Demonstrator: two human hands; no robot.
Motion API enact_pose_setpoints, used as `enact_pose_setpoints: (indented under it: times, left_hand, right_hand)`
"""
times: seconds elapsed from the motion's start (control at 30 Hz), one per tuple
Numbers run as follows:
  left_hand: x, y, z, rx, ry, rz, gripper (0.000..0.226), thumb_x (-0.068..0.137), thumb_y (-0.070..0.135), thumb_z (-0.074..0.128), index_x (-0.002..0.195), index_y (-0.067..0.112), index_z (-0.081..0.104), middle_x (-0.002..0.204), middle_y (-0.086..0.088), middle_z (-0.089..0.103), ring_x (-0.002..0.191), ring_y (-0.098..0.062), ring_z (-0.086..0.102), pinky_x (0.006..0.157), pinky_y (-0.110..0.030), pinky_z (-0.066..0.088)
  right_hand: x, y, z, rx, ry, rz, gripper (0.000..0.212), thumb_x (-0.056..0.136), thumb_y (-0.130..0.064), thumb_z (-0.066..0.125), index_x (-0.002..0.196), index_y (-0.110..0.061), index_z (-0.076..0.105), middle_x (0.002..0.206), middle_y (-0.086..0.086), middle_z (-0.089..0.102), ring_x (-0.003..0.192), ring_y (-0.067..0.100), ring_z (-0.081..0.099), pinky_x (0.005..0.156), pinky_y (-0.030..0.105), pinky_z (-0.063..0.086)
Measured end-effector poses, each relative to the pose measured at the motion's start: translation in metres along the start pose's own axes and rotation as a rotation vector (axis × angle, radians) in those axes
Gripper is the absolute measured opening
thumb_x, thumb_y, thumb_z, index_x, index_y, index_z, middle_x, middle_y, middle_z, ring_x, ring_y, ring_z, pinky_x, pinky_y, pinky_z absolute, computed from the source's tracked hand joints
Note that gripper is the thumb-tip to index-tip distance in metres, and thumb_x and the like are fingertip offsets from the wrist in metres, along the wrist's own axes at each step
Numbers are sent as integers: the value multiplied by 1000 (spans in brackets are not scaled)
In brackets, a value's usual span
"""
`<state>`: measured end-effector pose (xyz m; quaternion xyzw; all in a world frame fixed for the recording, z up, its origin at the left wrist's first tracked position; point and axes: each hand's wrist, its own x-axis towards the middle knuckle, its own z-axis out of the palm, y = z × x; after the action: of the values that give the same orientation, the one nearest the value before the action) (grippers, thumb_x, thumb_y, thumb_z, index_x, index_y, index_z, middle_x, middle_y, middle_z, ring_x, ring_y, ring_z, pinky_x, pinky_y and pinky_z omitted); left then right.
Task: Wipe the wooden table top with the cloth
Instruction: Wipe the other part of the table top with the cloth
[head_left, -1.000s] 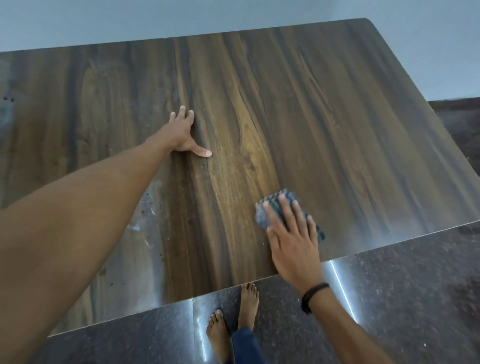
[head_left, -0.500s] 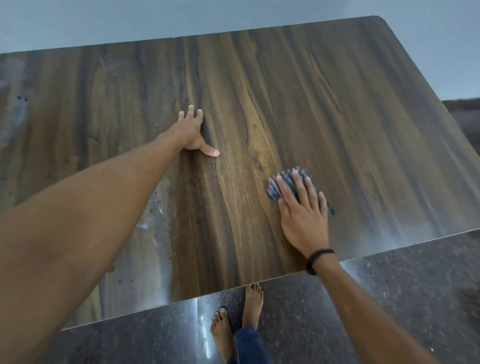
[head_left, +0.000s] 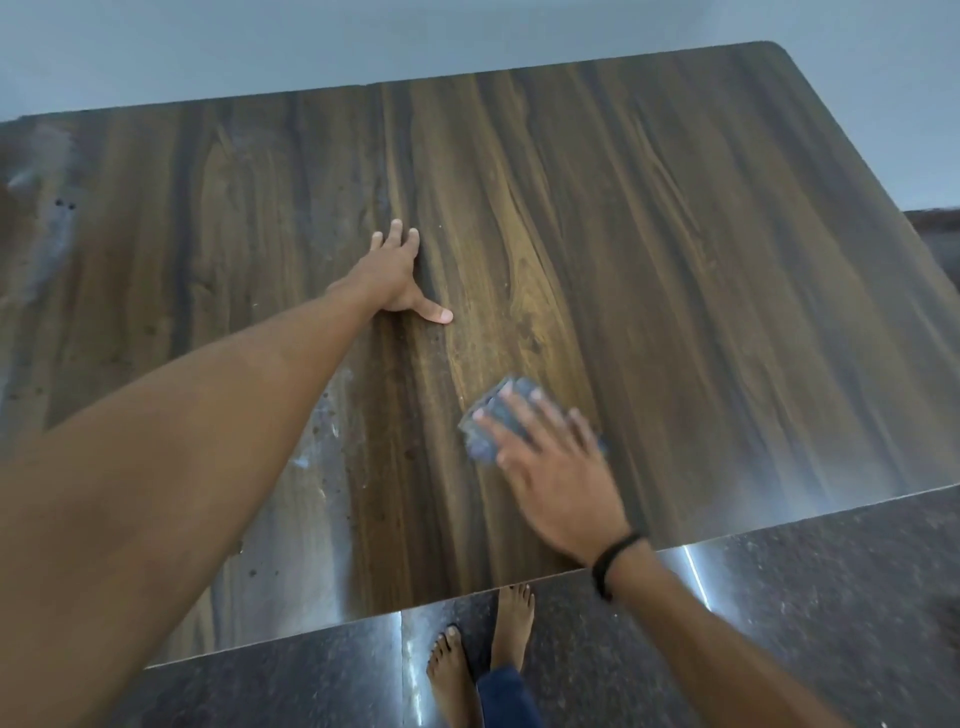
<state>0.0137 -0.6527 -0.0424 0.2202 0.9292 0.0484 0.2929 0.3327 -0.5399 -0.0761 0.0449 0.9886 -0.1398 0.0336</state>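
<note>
The dark wooden table top (head_left: 675, 249) fills most of the view. A small blue-grey cloth (head_left: 491, 415) lies on it near the front edge, right of centre. My right hand (head_left: 550, 467) presses flat on the cloth with fingers spread, covering most of it; a black band circles the wrist. My left hand (head_left: 397, 275) rests flat on the bare wood further back, near the table's middle, fingers together and thumb out, holding nothing.
Pale dusty smears and dark specks (head_left: 322, 431) mark the wood left of the cloth and at the far left. A light wall (head_left: 363, 41) runs behind the table. Dark speckled floor tiles (head_left: 805, 597) and my bare feet (head_left: 467, 660) show below the front edge.
My right hand slid the cloth away from me, then back toward the front edge and slightly left; it is now motion-blurred. My left hand stayed planted on the wood.
</note>
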Motion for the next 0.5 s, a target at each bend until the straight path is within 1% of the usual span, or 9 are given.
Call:
enact_pose_setpoints:
  times: [0.1,0.13,0.2,0.27,0.3,0.33,0.4,0.43,0.5]
  left_hand:
    - [0,0,-2,-12,-7,-1,155,39,71,79,155,19,-10,161,-2,-20,148,-29,-14,117,-59,14]
    - [-1,0,-2,-12,-11,-1,157,36,72,77,155,19,-10,161,-2,-21,148,-29,-14,117,-58,13]
    - [-1,0,-3,-2,-28,4,157,33,73,73,155,19,-11,161,-2,-22,148,-29,-15,117,-58,12]
    - [-2,0,-5,1,-53,5,156,35,72,72,154,19,-13,160,-2,-23,148,-30,-16,117,-59,12]
    - [-2,1,-4,7,-56,1,155,37,71,73,154,19,-14,160,-2,-24,147,-30,-17,117,-60,11]
    - [-1,2,-4,12,-57,-6,154,39,70,74,154,20,-15,160,-2,-25,147,-30,-17,117,-60,11]
    - [-1,4,-6,7,-72,-13,151,44,66,77,154,19,-15,160,-2,-26,147,-30,-18,117,-61,11]
    - [-1,4,-6,7,-72,-10,149,47,64,79,154,19,-16,159,-2,-26,147,-30,-19,117,-60,11]
    - [-2,4,-6,7,-68,-6,146,52,61,81,154,19,-15,159,-2,-26,147,-30,-19,117,-60,11]
  right_hand:
    - [62,19,-22,71,2,272,53,107,-37,26,158,-45,10,168,-9,-1,155,19,-4,123,54,7]
    - [65,12,-20,76,13,293,54,107,-36,27,158,-43,11,168,-7,0,155,20,-3,123,54,7]
    - [36,-7,-7,36,41,143,54,107,-36,26,158,-44,12,168,-7,4,155,21,0,123,53,8]
    - [-10,-1,0,-15,15,2,54,106,-39,23,157,-49,7,168,-12,5,155,16,1,124,50,10]
    - [-24,10,0,-29,5,33,54,106,-40,21,156,-50,5,168,-13,4,155,14,0,124,50,11]
    - [-33,20,0,-19,25,130,53,106,-41,20,156,-50,5,167,-14,4,155,14,-1,124,51,12]
    - [-48,23,-1,13,67,303,53,105,-40,23,157,-46,13,168,-10,6,155,16,1,123,53,12]
    - [-57,16,2,-9,73,273,53,105,-39,25,157,-43,16,168,-8,8,155,18,4,123,52,11]
    - [-75,9,10,-71,77,49,54,105,-36,28,157,-43,18,168,-7,11,155,20,10,123,51,12]
